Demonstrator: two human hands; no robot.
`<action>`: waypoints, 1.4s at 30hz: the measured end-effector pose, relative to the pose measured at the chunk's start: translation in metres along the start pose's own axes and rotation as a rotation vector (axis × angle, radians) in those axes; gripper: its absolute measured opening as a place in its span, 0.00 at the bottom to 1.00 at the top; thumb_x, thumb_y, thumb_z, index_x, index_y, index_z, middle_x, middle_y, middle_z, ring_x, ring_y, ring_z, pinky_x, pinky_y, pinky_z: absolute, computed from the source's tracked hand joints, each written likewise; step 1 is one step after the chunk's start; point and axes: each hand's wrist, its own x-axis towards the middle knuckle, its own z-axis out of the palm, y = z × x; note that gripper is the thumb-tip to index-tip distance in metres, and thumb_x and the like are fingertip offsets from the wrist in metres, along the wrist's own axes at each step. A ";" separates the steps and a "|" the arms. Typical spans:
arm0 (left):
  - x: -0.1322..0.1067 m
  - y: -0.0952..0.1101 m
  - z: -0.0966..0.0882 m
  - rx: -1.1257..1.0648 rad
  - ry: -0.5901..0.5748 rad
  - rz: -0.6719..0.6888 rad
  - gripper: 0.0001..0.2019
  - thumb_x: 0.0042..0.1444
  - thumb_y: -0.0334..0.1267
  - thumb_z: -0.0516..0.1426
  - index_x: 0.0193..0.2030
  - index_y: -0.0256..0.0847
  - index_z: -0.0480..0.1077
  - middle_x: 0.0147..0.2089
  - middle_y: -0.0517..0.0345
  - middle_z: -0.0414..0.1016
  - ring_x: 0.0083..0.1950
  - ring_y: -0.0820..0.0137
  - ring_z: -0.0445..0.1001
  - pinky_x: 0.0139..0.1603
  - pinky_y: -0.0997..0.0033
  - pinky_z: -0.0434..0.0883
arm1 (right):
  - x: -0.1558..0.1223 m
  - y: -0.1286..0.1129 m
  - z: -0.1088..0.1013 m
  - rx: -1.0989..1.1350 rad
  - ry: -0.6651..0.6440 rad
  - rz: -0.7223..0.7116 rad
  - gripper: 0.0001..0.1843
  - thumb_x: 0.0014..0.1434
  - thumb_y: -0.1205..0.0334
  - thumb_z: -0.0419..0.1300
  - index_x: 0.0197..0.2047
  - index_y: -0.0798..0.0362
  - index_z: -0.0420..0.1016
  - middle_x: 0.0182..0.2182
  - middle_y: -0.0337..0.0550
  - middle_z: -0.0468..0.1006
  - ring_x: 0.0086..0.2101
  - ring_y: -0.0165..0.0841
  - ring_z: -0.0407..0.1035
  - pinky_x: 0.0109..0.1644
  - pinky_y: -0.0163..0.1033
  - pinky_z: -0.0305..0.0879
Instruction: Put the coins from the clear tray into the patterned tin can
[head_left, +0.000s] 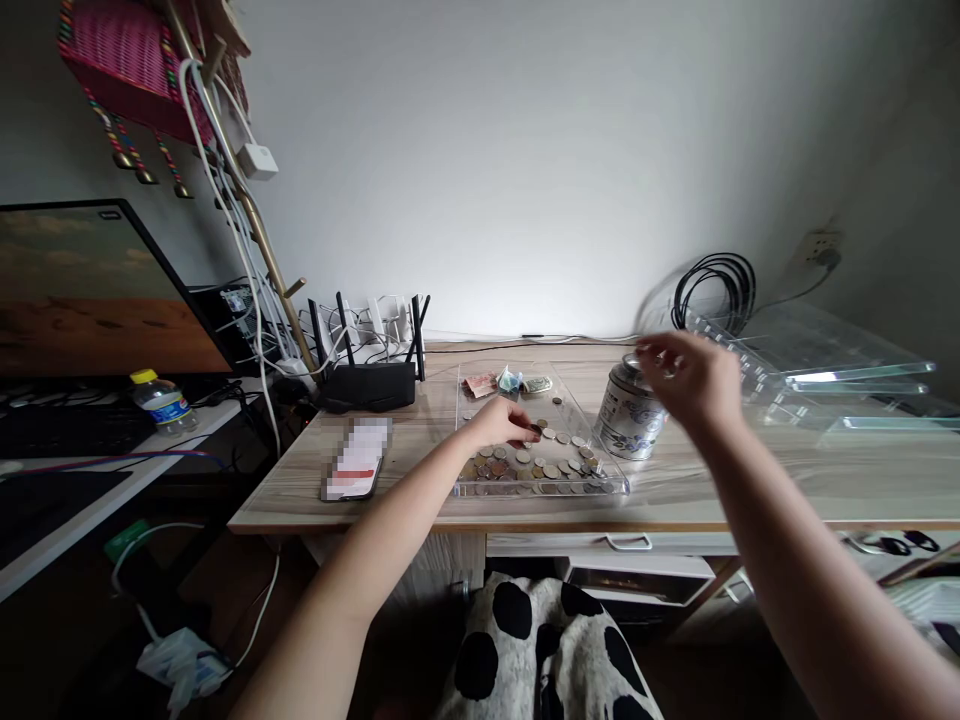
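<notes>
My left hand (501, 423) reaches over a clear acrylic tray (541, 491). Its thumb and fingers are pinched on a dark coin (535, 429). Many loose coins (551, 471) lie in the tray, thickest along its near edge, with a short row beyond my fingertips. Three crumpled banknotes (510, 380) rest at the tray's far end. Right of the tray stands a round tin (630, 412) with a floral print, upright. Above its top is my right hand (696, 378), blurred by motion, its fingers curled together; whatever they hold is too smeared to make out.
A phone (358, 458) lies left of the tray, with a black router (367, 385) behind it. Clear acrylic panels (862, 375) are stacked at the right, near a coiled black cable (714, 290). A bottle (161, 403) and a monitor (97, 300) stand on the left desk.
</notes>
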 end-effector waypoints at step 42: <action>0.007 -0.013 -0.007 -0.213 0.051 -0.070 0.22 0.34 0.45 0.62 0.34 0.31 0.71 0.30 0.51 0.73 0.26 0.76 0.70 0.28 0.74 0.68 | 0.058 0.045 0.011 -0.218 -0.603 0.121 0.08 0.39 0.64 0.56 0.25 0.51 0.75 0.23 0.39 0.74 0.25 0.30 0.66 0.29 0.34 0.59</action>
